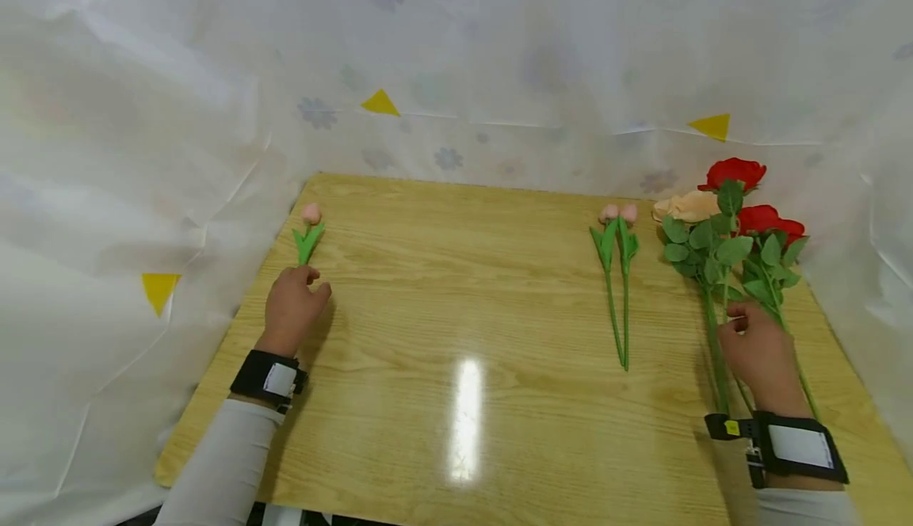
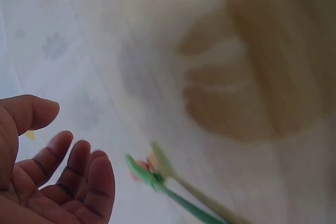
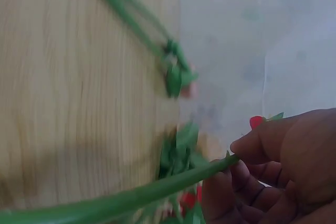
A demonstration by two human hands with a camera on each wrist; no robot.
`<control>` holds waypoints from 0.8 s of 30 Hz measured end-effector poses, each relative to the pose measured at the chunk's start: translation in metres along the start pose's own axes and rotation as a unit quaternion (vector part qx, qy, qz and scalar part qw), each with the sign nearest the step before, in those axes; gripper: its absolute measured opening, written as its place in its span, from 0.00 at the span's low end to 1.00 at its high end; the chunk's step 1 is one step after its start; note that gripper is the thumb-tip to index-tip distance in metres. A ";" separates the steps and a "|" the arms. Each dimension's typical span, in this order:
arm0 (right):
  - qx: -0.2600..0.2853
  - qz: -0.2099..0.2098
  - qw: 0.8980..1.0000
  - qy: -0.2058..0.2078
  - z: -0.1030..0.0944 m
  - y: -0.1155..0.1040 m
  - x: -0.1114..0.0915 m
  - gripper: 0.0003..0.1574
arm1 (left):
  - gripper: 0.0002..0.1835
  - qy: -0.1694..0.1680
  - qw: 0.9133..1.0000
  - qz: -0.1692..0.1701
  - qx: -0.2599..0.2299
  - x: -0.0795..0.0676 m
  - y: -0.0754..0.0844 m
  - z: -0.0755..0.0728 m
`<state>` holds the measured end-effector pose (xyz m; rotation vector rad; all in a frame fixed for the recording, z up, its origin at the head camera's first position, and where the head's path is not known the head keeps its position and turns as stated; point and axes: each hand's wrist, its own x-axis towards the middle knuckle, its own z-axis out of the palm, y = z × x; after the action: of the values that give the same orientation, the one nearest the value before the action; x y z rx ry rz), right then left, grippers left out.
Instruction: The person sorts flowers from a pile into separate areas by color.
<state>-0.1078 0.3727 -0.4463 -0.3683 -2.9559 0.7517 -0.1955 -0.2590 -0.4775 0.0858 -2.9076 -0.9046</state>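
Observation:
At the left of the table in the head view lies a pink tulip (image 1: 311, 214) with green leaves. My left hand (image 1: 294, 304) is over its stem, most of which is hidden. In the left wrist view, the left hand's fingers (image 2: 102, 187) are loosely bent and apart from the tulip (image 2: 144, 174). On the right side, my right hand (image 1: 762, 356) is among rose stems. In the right wrist view its thumb and fingers pinch a green rose stem (image 3: 142, 195). Red roses (image 1: 735, 173) and a peach rose (image 1: 688, 206) lie above that hand.
Two pink tulips (image 1: 616, 272) lie side by side on the wooden table (image 1: 456, 296), left of the roses. Behind the table hangs a pale flower-patterned sheet (image 1: 485, 51). Yellow triangles (image 1: 711, 127) are fixed on it.

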 end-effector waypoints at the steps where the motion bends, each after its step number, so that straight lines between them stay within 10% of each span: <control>1: -0.011 0.003 1.000 0.002 -0.005 0.008 0.000 0.26 | 0.20 -0.001 1.000 -0.011 0.015 -0.001 -0.004 -0.003; 15: -0.136 0.100 0.986 0.009 -0.040 0.079 0.005 0.24 | 0.14 -0.076 0.994 -0.040 0.072 0.010 -0.024 -0.015; 24: -0.125 0.059 0.990 -0.023 -0.028 0.107 -0.003 0.23 | 0.10 -0.084 0.991 -0.058 0.090 0.016 -0.022 -0.013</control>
<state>-0.0782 0.4757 -0.4730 -0.5529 -3.1011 0.4014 -0.2099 -0.2859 -0.4782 0.2023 -3.1647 -0.6941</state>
